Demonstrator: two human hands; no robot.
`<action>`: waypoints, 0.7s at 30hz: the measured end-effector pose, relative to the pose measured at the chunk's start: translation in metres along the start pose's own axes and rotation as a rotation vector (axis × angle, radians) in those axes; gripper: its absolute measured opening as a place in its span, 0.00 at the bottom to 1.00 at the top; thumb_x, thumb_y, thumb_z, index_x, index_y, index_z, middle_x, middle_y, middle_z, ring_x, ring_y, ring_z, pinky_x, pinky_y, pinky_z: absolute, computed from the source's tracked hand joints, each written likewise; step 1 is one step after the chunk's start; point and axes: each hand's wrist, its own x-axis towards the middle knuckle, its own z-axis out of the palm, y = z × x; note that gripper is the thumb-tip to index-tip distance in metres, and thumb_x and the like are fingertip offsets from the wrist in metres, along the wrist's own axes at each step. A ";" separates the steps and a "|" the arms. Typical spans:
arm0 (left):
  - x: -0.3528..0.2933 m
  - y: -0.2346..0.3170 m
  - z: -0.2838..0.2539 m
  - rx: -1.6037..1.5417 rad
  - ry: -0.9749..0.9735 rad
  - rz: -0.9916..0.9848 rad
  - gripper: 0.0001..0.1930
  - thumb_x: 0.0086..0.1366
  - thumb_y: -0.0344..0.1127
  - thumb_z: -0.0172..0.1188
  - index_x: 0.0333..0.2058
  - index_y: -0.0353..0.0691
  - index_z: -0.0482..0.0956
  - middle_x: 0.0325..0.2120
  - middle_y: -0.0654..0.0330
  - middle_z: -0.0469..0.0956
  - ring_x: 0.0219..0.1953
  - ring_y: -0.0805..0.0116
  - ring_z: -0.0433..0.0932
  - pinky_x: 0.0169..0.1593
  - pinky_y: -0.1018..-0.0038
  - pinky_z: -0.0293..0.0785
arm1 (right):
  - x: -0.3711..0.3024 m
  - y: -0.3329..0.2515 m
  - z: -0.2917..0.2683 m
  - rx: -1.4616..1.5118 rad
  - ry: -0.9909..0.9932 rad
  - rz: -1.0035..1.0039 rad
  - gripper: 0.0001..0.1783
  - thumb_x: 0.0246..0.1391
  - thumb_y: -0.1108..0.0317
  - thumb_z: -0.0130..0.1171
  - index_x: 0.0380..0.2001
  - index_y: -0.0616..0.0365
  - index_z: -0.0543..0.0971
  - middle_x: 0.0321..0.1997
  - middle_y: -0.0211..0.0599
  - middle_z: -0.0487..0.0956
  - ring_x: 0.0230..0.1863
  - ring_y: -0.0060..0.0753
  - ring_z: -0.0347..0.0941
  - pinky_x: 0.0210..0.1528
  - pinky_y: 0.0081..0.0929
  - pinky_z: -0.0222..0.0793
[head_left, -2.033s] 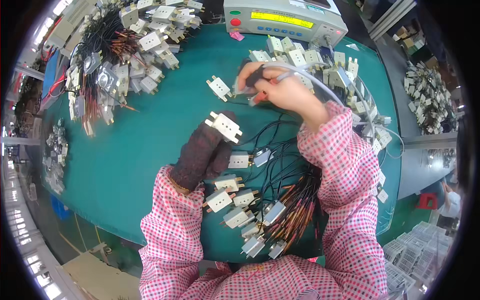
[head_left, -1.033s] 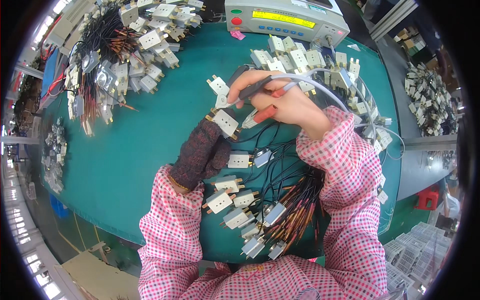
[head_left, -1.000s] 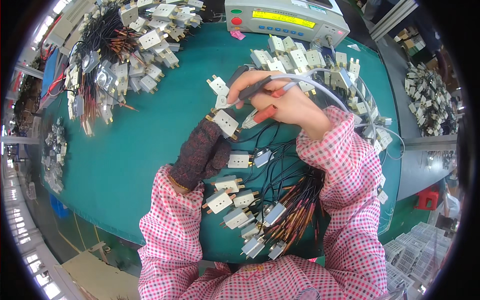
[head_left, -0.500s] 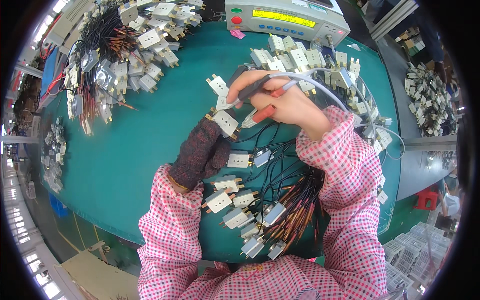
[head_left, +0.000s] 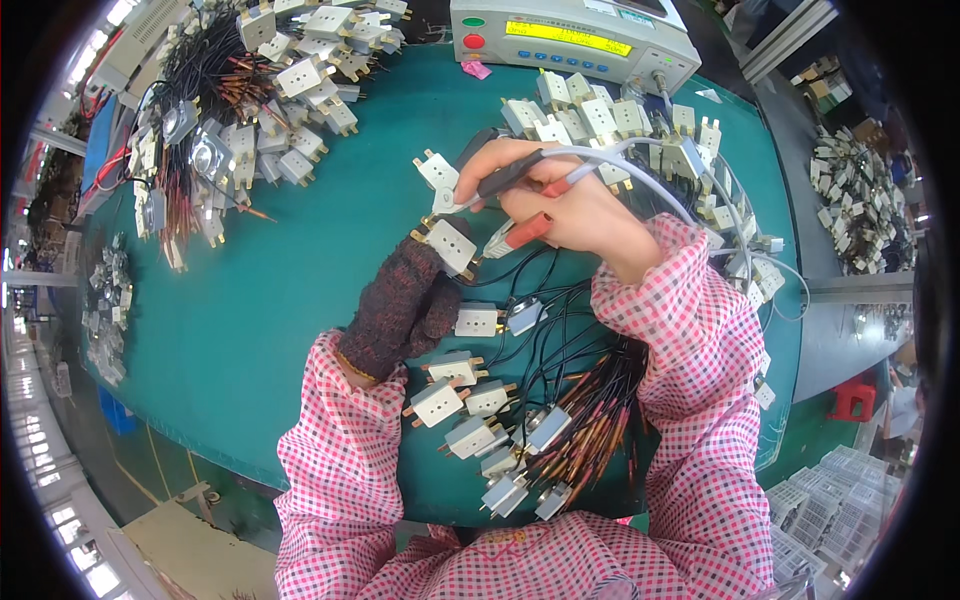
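Contact is suggested by a changed reading on the meter: a black clip is gripped by the right hand, a white block by the left hand's fingers.

Pink-checked sleeves; dark knit glove

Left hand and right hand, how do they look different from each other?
The left hand wears a dark knitted glove; the right hand shows bare skin.
The left hand holds a white block with metal prongs; the right hand grips a black-handled clip.
The left hand sits lower in the picture than the right hand.
Both come out of pink checked sleeves.
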 end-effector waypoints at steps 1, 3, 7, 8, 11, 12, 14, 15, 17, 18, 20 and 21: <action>0.000 -0.001 -0.001 0.022 -0.008 0.005 0.21 0.67 0.54 0.46 0.45 0.42 0.71 0.14 0.67 0.68 0.09 0.80 0.57 0.12 0.82 0.50 | 0.000 0.001 -0.001 -0.001 0.001 0.001 0.14 0.46 0.80 0.44 0.34 0.61 0.78 0.34 0.31 0.76 0.37 0.21 0.71 0.34 0.15 0.64; 0.002 -0.001 -0.003 0.002 -0.029 -0.005 0.20 0.67 0.54 0.46 0.44 0.42 0.71 0.13 0.67 0.68 0.09 0.80 0.58 0.12 0.82 0.50 | 0.001 0.003 -0.005 -0.020 -0.038 -0.026 0.14 0.46 0.80 0.44 0.34 0.61 0.78 0.35 0.31 0.75 0.39 0.19 0.70 0.33 0.14 0.64; 0.007 -0.003 0.007 -0.050 -0.046 0.008 0.20 0.67 0.53 0.47 0.43 0.42 0.71 0.13 0.67 0.68 0.09 0.80 0.58 0.12 0.82 0.50 | -0.003 0.012 -0.009 -0.039 0.026 -0.108 0.14 0.47 0.80 0.45 0.34 0.60 0.78 0.34 0.29 0.76 0.31 0.16 0.70 0.26 0.12 0.62; 0.004 0.000 0.003 -0.043 -0.032 0.013 0.20 0.67 0.53 0.47 0.43 0.42 0.71 0.13 0.67 0.68 0.09 0.80 0.58 0.12 0.82 0.50 | -0.002 0.002 -0.006 -0.004 0.004 -0.032 0.14 0.47 0.80 0.45 0.35 0.59 0.78 0.33 0.29 0.76 0.26 0.14 0.67 0.23 0.11 0.59; -0.001 0.002 -0.006 -0.079 -0.116 0.014 0.20 0.67 0.53 0.47 0.43 0.41 0.70 0.13 0.67 0.68 0.09 0.80 0.58 0.12 0.82 0.50 | 0.000 -0.001 0.002 0.007 -0.035 0.002 0.15 0.47 0.80 0.45 0.35 0.58 0.78 0.32 0.27 0.77 0.19 0.11 0.62 0.18 0.11 0.54; 0.000 0.001 -0.004 -0.061 -0.083 0.017 0.20 0.67 0.52 0.47 0.43 0.41 0.70 0.13 0.67 0.68 0.09 0.80 0.58 0.13 0.82 0.50 | 0.000 0.000 0.004 -0.022 -0.043 -0.034 0.15 0.47 0.80 0.46 0.36 0.58 0.78 0.31 0.27 0.77 0.16 0.10 0.60 0.16 0.11 0.52; -0.002 0.001 -0.004 -0.040 -0.046 0.021 0.20 0.68 0.52 0.46 0.43 0.41 0.70 0.13 0.66 0.68 0.09 0.80 0.58 0.13 0.82 0.50 | -0.001 -0.005 0.007 0.020 -0.046 0.069 0.14 0.46 0.80 0.46 0.36 0.59 0.78 0.32 0.27 0.77 0.17 0.10 0.61 0.16 0.11 0.53; -0.003 0.002 -0.004 -0.034 -0.034 0.030 0.20 0.68 0.52 0.46 0.42 0.40 0.70 0.13 0.67 0.68 0.09 0.80 0.58 0.13 0.82 0.50 | 0.000 -0.006 0.009 0.011 -0.056 0.035 0.14 0.46 0.79 0.46 0.35 0.57 0.78 0.31 0.25 0.75 0.21 0.12 0.61 0.20 0.13 0.54; -0.001 0.000 -0.004 -0.034 -0.035 0.035 0.20 0.68 0.52 0.46 0.42 0.40 0.71 0.13 0.67 0.68 0.09 0.80 0.58 0.13 0.81 0.50 | -0.001 -0.004 0.006 -0.006 -0.057 0.009 0.14 0.45 0.77 0.45 0.34 0.56 0.78 0.31 0.24 0.73 0.24 0.13 0.62 0.23 0.14 0.55; 0.004 -0.004 -0.003 -0.030 -0.066 0.049 0.20 0.67 0.52 0.46 0.42 0.40 0.71 0.13 0.67 0.68 0.09 0.80 0.58 0.13 0.81 0.49 | -0.003 -0.001 0.001 -0.004 -0.042 0.012 0.14 0.45 0.77 0.45 0.34 0.56 0.78 0.33 0.25 0.74 0.27 0.15 0.63 0.26 0.14 0.57; 0.009 -0.007 -0.002 -0.024 -0.099 0.062 0.20 0.67 0.52 0.46 0.42 0.39 0.71 0.13 0.67 0.67 0.09 0.80 0.57 0.13 0.81 0.49 | -0.003 0.008 -0.006 -0.003 -0.024 0.013 0.14 0.45 0.77 0.45 0.34 0.57 0.78 0.34 0.27 0.74 0.29 0.16 0.65 0.29 0.15 0.59; 0.010 -0.006 0.000 -0.049 -0.117 0.055 0.21 0.67 0.52 0.46 0.42 0.39 0.71 0.13 0.67 0.68 0.09 0.80 0.58 0.13 0.81 0.49 | -0.001 0.018 -0.008 -0.009 -0.007 -0.089 0.14 0.45 0.78 0.46 0.35 0.57 0.78 0.33 0.27 0.76 0.23 0.14 0.63 0.23 0.13 0.56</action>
